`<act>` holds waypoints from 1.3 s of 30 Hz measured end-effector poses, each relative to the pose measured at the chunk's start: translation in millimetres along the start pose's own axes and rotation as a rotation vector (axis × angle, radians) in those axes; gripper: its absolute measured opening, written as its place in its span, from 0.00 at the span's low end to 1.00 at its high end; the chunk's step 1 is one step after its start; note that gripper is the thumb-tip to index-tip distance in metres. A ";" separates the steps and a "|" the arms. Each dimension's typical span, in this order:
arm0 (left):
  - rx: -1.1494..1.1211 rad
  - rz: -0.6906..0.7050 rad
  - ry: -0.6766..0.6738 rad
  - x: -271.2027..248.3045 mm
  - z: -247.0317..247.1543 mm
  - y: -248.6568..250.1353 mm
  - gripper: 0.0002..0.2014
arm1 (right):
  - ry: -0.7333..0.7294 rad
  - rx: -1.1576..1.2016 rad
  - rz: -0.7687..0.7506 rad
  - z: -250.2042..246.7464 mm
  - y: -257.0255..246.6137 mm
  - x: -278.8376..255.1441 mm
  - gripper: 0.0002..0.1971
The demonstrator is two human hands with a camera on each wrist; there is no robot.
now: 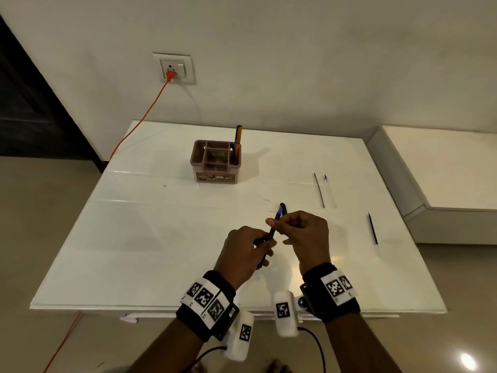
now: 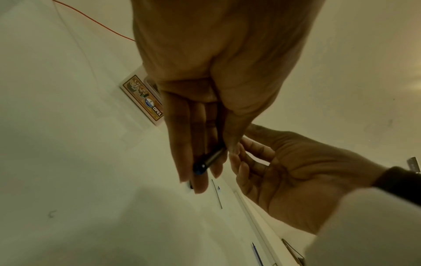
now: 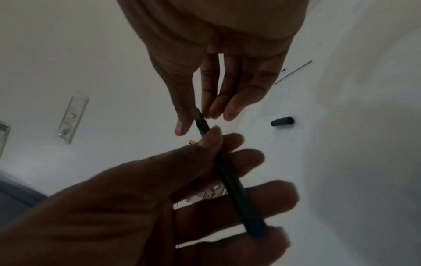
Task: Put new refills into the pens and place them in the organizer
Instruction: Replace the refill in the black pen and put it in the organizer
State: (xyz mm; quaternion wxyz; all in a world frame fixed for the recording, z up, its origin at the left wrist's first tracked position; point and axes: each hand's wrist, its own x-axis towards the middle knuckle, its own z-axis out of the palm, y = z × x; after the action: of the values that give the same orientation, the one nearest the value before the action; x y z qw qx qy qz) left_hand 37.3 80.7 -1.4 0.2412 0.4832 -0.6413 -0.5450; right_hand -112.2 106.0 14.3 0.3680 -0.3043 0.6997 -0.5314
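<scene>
A dark pen [image 1: 271,234] with a blue front section is held over the white table [image 1: 161,238] between both hands. My left hand [image 1: 265,244] grips its barrel [image 2: 210,159] low down, fingers curled round it. My right hand [image 1: 277,224] pinches the pen's upper end [image 3: 200,120] between thumb and fingers. The pen's black cap [image 3: 282,121] lies on the table just beyond the hands. The brown organizer [image 1: 215,161] stands at the back middle, with a blue and orange pen [image 1: 238,140] upright in its right compartment.
Right of the hands lie a grey refill [image 1: 319,189], a clear refill with a purple tip [image 1: 328,188] and a dark blue refill [image 1: 373,228]. An orange cable [image 1: 142,114] runs from the wall socket past the table's left back corner. A white ledge [image 1: 443,184] borders the right side.
</scene>
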 end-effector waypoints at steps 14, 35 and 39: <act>-0.082 -0.047 -0.073 12.9 -0.5 2.4 0.10 | -0.154 0.179 -0.051 2.1 1.9 31.6 0.05; -0.221 -0.024 -0.229 7.2 -4.2 16.5 0.12 | -0.199 0.308 -0.039 1.3 -11.0 25.0 0.14; -0.350 -0.041 -0.309 4.7 -10.2 20.8 0.12 | -0.347 0.361 0.027 -3.7 -15.2 27.5 0.17</act>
State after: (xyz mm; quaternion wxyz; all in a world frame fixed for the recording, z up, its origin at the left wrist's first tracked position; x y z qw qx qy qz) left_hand 36.4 70.5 19.9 0.2092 0.3579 -0.5563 -0.7202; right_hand -129.7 81.7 24.3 0.5381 -0.3109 0.5239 -0.5825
